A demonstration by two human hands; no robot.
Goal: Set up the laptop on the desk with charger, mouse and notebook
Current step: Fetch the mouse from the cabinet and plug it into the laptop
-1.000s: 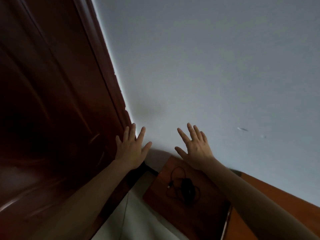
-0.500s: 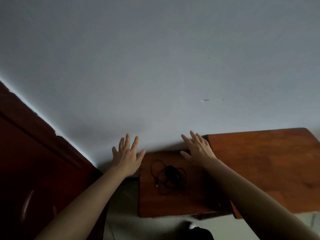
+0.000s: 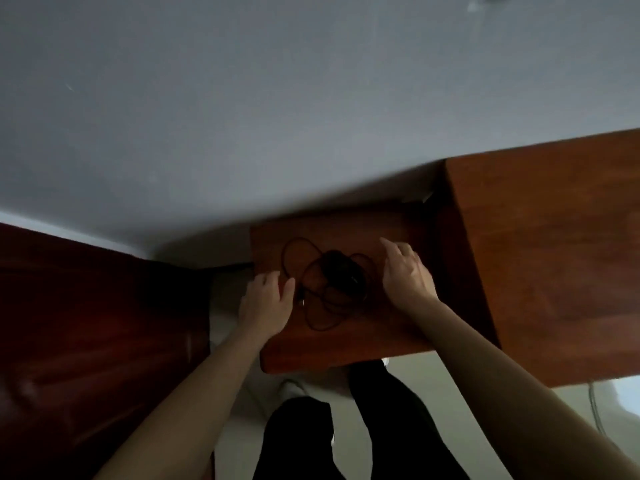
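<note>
While left hand and right hand flank the mouse, both are relaxed, gripping nothing. Risk: looped cable snags, pulling mouse off worktop.

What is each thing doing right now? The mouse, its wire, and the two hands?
mouse: lying on the low table, not held.
wire: tangled in loose loops around the mouse, plug end free.
left hand: loosely curled beside the plug end, holding nothing.
right hand: relaxed, beside the mouse, holding nothing.
</note>
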